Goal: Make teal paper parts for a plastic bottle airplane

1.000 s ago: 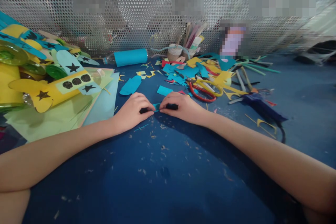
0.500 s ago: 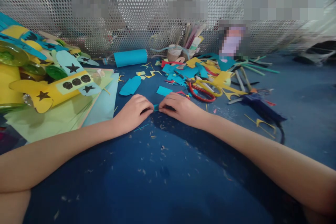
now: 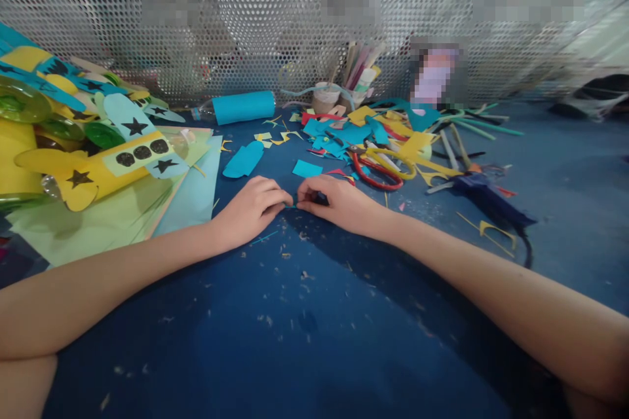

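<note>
My left hand and my right hand meet fingertip to fingertip on the blue table. Both are closed in a pinch around a small object that the fingers almost fully hide; only a sliver of light blue shows between them. A light blue paper piece lies just behind my right hand, and a rounded blue cutout lies behind my left.
Paper planes with black stars pile up at left on green sheets. Red and yellow scissors sit in scraps behind my right hand. A blue-wrapped bottle, a cup of sticks, a dark glue gun and a perforated metal wall lie beyond.
The black piece that stuck out from both hands a second ago is now hidden. My fingertips have closed together until they nearly touch.
</note>
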Demonstrator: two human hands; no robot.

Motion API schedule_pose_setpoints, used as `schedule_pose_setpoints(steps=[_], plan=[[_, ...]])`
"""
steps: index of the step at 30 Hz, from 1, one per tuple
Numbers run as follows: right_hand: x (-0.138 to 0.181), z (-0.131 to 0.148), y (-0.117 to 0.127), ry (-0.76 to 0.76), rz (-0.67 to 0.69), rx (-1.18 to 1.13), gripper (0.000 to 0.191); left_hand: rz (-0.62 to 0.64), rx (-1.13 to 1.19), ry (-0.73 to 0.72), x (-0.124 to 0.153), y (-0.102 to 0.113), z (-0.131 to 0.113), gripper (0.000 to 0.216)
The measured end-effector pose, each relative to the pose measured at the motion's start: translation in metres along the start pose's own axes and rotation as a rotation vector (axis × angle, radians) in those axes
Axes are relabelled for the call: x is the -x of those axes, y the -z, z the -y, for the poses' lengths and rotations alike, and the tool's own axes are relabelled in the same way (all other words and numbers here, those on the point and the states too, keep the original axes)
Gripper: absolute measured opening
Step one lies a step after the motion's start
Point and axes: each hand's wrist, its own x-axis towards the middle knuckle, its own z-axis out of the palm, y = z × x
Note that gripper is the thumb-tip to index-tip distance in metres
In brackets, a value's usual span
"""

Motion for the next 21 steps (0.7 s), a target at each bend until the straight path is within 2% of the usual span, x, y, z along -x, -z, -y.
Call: schedule_pose_setpoints(steps=[8,13,21], plan=[[-0.001,-0.007,0.012,0.069,0.099,-0.112,0.009,-0.023,-0.001,0.038,0.001,0.0,0.0,0.012],[-0.001,-0.01,0.013,0.129,0.075,-0.056,0.012,-0.022,-0.013,0.052,0.001,0.0,-0.001,0.013],[0.0,-0.009,0.009,0.091,0.026,0.005,0.012,0.007,-0.038,0.098,0.001,0.002,-0.001,0.014]])
